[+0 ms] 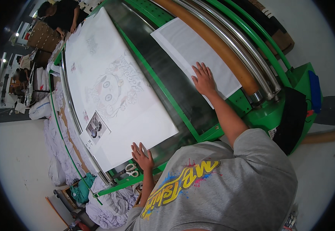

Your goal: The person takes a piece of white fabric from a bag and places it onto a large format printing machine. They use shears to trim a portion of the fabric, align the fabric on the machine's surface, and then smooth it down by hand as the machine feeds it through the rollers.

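A large white sheet with a faint line drawing of a cartoon cat (109, 90) covers the left part of a green-framed roller machine. At the sheet's near edge lies my left hand (142, 156), its fingers spread and nothing in them. My right hand (204, 81) rests flat, fingers apart, on a smaller plain white sheet (183, 46) beside the rollers. A small photo print (97, 127) sits on the big sheet near its left edge. Scissors with pale handles (131, 169) are on the machine just below my left hand.
An orange-brown roller (213, 42) and shiny metal rollers (237, 50) run along the right. The green frame (210, 133) borders the near side. White cloth (109, 206) is heaped at the lower left. Another person (65, 15) stands at the machine's far left end.
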### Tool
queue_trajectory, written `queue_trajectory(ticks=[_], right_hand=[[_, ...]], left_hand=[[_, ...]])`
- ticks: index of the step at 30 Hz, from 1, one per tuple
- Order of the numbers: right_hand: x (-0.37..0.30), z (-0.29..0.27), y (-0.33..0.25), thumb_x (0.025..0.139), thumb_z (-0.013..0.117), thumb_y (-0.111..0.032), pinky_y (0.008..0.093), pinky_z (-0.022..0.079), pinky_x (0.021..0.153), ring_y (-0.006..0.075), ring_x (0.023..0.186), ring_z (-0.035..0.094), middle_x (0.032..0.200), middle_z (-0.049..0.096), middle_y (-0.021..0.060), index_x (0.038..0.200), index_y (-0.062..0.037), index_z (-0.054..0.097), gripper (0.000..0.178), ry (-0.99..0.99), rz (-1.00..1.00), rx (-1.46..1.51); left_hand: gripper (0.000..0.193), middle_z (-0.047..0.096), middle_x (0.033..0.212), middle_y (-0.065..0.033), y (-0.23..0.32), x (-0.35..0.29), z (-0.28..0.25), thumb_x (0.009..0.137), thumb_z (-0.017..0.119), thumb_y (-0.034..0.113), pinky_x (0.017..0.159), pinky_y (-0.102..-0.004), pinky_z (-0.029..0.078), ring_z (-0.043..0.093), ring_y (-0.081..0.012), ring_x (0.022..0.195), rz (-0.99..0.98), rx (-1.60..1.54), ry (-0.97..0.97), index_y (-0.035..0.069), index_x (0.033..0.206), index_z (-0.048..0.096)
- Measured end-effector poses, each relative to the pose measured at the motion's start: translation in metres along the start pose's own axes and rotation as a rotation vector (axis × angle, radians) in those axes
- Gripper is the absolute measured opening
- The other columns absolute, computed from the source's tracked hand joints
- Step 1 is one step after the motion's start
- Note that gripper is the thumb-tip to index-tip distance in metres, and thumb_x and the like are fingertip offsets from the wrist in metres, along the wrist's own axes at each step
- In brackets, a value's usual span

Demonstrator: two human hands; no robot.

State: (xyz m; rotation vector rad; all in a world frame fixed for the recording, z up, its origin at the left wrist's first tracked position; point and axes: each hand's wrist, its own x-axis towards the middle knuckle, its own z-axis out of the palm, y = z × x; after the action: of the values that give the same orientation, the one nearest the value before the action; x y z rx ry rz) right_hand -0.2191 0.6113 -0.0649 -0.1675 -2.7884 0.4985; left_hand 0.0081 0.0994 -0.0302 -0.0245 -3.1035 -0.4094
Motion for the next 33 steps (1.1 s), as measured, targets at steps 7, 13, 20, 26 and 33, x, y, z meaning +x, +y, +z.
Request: queue_trajectory(ticks=[7,13,20,26,33], right_hand=[[0.001,0.000,0.002,0.113,0.060,-0.038,0.0522,0.024,0.138,0.0335,0.169,0.031,0.181,0.040,0.0110,0.167,-0.0154,0.051,0.060,-0.015,0.001,-0.015],[0.003,-0.002,0.004,0.113,0.059,-0.039,0.0527,0.023,0.138,0.0335,0.170,0.030,0.181,0.039,0.0111,0.168,-0.0162,0.051,0.060,-0.015,0.000,-0.021],[0.002,-0.001,0.008,0.113,0.058,-0.039,0.0526,0.023,0.138,0.0332,0.170,0.030,0.181,0.040,0.0106,0.168,-0.0167,0.051,0.060,-0.018,0.003,-0.023],[0.003,-0.001,0.009,0.113,0.059,-0.039,0.0525,0.022,0.138,0.0335,0.170,0.030,0.181,0.040,0.0103,0.168,-0.0167,0.051,0.060,-0.019,0.005,-0.021],[0.005,-0.002,0.012,0.113,0.060,-0.038,0.0526,0.023,0.138,0.0332,0.170,0.030,0.180,0.040,0.0104,0.168,-0.0171,0.051,0.060,-0.029,0.013,-0.028]], left_hand=[[0.065,0.027,0.187,-0.0146,0.000,0.000,0.000,0.110,0.060,0.042,0.137,-0.0609,0.015,0.021,-0.0366,0.174,-0.002,-0.001,-0.003,0.018,0.170,0.049],[0.065,0.027,0.187,-0.0144,-0.001,0.001,0.000,0.110,0.060,0.042,0.137,-0.0608,0.015,0.021,-0.0364,0.174,-0.002,0.002,0.001,0.018,0.170,0.050],[0.066,0.027,0.187,-0.0144,-0.001,0.000,0.000,0.109,0.061,0.041,0.137,-0.0606,0.016,0.021,-0.0363,0.174,-0.006,-0.003,-0.006,0.019,0.170,0.050],[0.066,0.027,0.187,-0.0143,-0.001,0.000,0.000,0.109,0.062,0.041,0.137,-0.0603,0.015,0.021,-0.0362,0.174,-0.007,-0.001,-0.006,0.019,0.170,0.050],[0.065,0.027,0.187,-0.0147,-0.002,0.000,0.001,0.109,0.061,0.042,0.137,-0.0601,0.015,0.021,-0.0362,0.174,-0.009,0.001,-0.013,0.018,0.169,0.050]])
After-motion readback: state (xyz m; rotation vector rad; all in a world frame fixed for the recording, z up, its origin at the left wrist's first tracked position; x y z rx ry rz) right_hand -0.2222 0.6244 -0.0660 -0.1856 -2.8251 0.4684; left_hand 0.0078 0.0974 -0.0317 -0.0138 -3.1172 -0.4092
